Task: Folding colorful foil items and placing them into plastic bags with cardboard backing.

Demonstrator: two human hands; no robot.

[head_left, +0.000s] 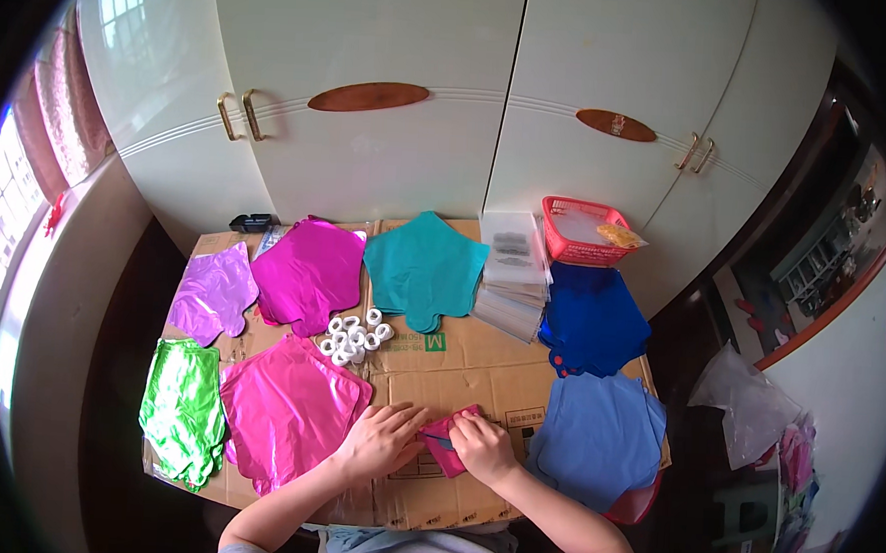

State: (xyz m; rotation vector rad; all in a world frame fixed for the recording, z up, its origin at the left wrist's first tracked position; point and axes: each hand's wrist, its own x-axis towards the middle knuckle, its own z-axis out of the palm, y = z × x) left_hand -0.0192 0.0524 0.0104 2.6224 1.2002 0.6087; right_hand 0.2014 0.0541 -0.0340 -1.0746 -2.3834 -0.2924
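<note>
On the cardboard in front of me lies a small folded foil bundle (443, 460), magenta with a dark stripe, that looks like folded flat balloons. My right hand (484, 449) pinches its top and right edge with bent fingers. The fingers and thumb of my left hand (384, 440) close on its left edge. Flat foil sheets shaped like unfilled star balloons lie about it: a pink stack (291, 409) beside my left hand and a light blue stack (603, 435) right of my right hand. Small white ribbon rolls (355, 338) sit in a heap beyond my left hand.
Purple (308, 274), lilac (212, 289), green (183, 408), teal (426, 266) and dark blue (596, 320) stacks ring the cardboard-covered table (438, 376). Clear plastic sleeves (514, 265) lie near a red basket (585, 249). White cabinets (369, 162) stand behind; a stool (746, 513) is at right.
</note>
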